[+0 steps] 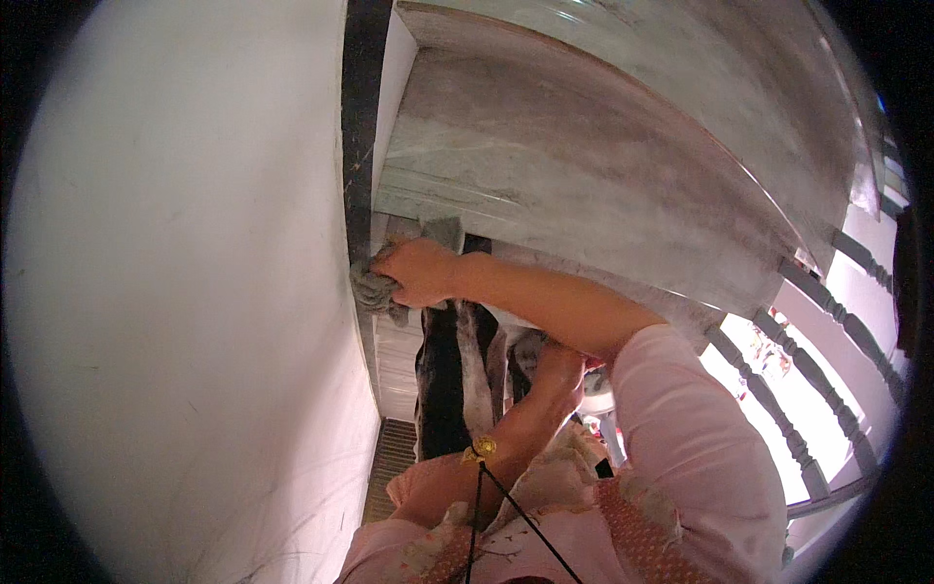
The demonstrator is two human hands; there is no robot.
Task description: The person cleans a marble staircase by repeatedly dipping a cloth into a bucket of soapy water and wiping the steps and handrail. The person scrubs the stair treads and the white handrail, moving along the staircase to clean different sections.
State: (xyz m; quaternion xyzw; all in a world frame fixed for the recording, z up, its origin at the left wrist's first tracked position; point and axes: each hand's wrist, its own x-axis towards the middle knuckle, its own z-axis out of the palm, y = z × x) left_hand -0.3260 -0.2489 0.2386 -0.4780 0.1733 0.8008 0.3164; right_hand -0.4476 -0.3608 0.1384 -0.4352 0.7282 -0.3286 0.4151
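My right hand (419, 271) grips a bunched grey cloth (376, 288) and presses it against the dark skirting strip (357, 160) at the foot of a white wall (182, 255). A grey flap (444, 232) shows just beyond my knuckles; whether it belongs to the same cloth I cannot tell. Below my right forearm, my left hand (565, 369) is bent inward across my body. That forearm covers its fingers, so what it holds or touches is hidden. Black-and-white fabric (467, 365) hangs down between my arms and the wall.
Polished grey stone stair steps (569, 160) rise away from me, their edges curved by the lens. Dark turned balusters (788, 401) line the right side with bright light behind them. A ribbed brown surface (387, 460) lies low beside the wall. Black cords (511, 496) hang before my chest.
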